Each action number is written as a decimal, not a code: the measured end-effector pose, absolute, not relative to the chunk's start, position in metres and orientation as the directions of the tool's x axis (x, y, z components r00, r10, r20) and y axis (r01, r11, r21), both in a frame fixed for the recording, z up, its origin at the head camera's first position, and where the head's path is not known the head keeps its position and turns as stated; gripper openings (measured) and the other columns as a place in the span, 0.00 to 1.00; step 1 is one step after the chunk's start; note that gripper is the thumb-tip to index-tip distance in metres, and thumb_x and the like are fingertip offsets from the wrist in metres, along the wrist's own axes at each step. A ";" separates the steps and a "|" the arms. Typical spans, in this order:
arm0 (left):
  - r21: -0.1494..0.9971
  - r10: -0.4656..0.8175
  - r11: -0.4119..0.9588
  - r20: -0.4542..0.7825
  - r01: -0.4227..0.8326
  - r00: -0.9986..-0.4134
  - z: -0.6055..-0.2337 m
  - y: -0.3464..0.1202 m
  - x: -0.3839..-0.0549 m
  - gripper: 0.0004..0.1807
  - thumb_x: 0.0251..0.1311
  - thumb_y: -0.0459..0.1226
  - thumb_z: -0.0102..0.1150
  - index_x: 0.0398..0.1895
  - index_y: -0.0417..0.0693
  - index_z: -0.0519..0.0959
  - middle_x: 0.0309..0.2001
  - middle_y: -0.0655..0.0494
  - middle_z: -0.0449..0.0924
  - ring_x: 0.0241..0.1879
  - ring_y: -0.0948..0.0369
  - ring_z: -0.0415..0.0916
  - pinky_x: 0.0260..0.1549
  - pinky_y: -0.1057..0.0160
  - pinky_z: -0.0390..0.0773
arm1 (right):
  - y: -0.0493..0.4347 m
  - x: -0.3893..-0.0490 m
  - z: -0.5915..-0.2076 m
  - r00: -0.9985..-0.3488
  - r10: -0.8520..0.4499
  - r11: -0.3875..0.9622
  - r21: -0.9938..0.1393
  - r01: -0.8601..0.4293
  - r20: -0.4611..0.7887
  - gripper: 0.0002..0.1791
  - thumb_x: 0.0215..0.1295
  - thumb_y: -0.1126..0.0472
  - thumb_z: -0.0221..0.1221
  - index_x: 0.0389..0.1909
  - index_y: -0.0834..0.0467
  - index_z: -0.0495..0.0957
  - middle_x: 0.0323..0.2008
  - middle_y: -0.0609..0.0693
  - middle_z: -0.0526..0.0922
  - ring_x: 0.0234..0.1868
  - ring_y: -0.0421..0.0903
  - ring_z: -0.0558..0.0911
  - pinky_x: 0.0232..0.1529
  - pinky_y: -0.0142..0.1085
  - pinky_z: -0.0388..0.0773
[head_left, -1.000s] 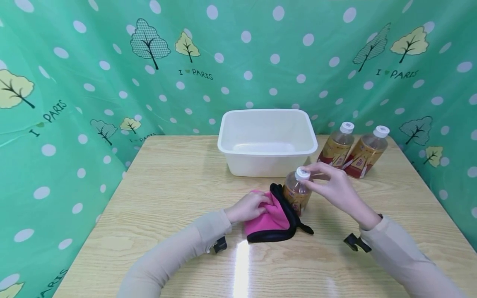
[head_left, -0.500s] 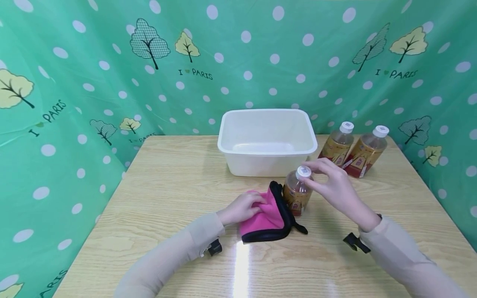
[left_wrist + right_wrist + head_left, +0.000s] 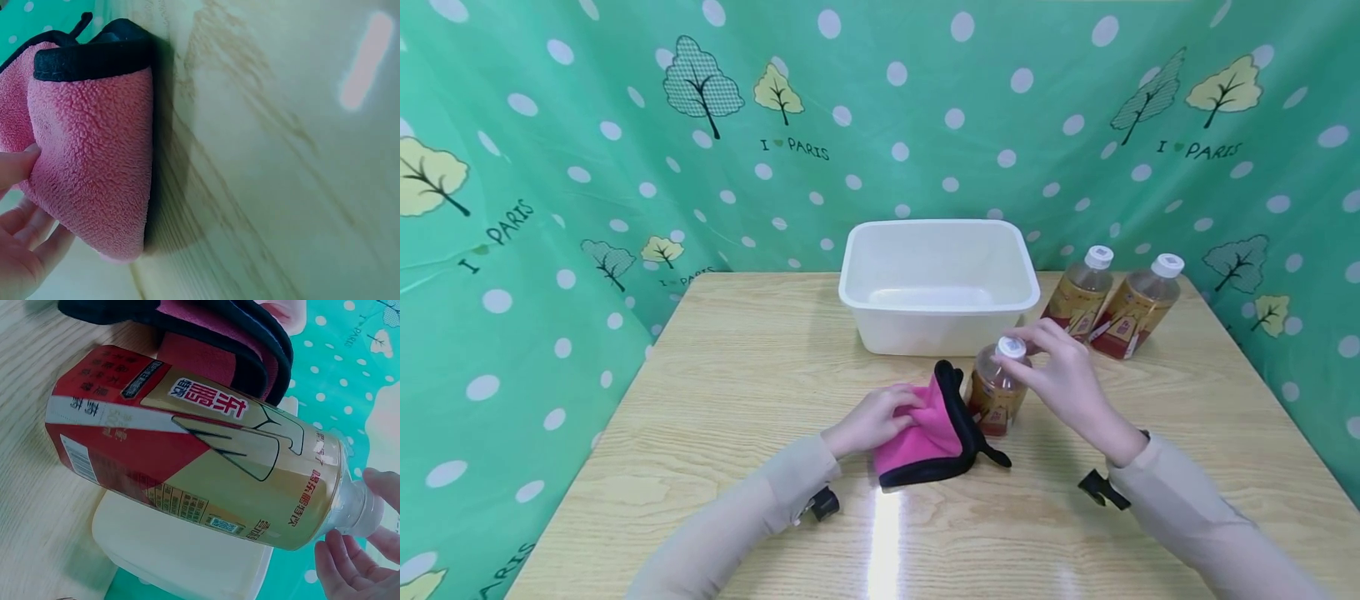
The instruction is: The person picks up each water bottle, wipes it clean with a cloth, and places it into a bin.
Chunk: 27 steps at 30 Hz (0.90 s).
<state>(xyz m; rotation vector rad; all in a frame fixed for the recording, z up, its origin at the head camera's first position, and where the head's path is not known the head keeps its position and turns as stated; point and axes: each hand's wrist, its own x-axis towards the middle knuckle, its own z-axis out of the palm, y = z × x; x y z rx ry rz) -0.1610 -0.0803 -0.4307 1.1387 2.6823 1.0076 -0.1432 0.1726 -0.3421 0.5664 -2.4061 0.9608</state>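
Observation:
My left hand (image 3: 868,421) pinches a folded pink towel (image 3: 917,435) with black trim on the table. In the left wrist view, the thumb presses the front of the fluffy towel (image 3: 94,144) and the other fingers lie behind it. Just right of the towel stands a drink bottle (image 3: 992,402) with a gold and red label and a white cap. Its neck and cap are between the thumb and fingers of my right hand (image 3: 1066,379). The right wrist view shows the bottle (image 3: 187,450) whole, the right hand's fingers (image 3: 340,569) curled around its cap end.
A white plastic tub (image 3: 936,329) stands behind the held bottle. Two more bottles, a left one (image 3: 1078,298) and a right one (image 3: 1135,310), stand at the table's back right. A green dotted curtain (image 3: 880,108) hangs behind the wooden table (image 3: 722,375).
My left hand has drawn the towel left, opening a little distance from the bottle's middle. The right hand has shifted slightly at the cap, and the bottle stays nearly in place.

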 end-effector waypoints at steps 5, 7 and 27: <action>0.620 0.636 0.514 0.187 0.592 -0.749 -0.427 -0.086 -0.158 0.11 0.52 0.28 0.56 0.40 0.42 0.79 0.48 0.48 0.76 0.54 0.55 0.68 0.55 0.61 0.66 | 0.174 -0.143 -0.342 -0.820 -0.202 0.637 -0.564 -0.526 0.536 0.17 0.43 0.67 0.67 0.38 0.64 0.79 0.34 0.51 0.77 0.32 0.44 0.78 0.31 0.19 0.72; 0.632 0.628 0.513 0.184 0.581 -0.756 -0.426 -0.088 -0.158 0.12 0.51 0.28 0.56 0.40 0.42 0.79 0.50 0.48 0.75 0.53 0.55 0.69 0.54 0.62 0.67 | 0.176 -0.143 -0.342 -0.833 -0.207 0.619 -0.590 -0.517 0.513 0.17 0.44 0.67 0.66 0.39 0.64 0.78 0.35 0.51 0.78 0.34 0.44 0.78 0.33 0.18 0.72; 0.692 0.582 0.442 0.263 0.571 -0.769 -0.412 -0.094 -0.156 0.12 0.48 0.24 0.55 0.39 0.37 0.78 0.45 0.47 0.76 0.40 0.58 0.74 0.40 0.71 0.74 | 0.183 -0.143 -0.337 -0.901 -0.326 0.484 -0.767 -0.420 0.287 0.19 0.54 0.60 0.60 0.48 0.59 0.75 0.48 0.55 0.76 0.50 0.50 0.73 0.52 0.53 0.66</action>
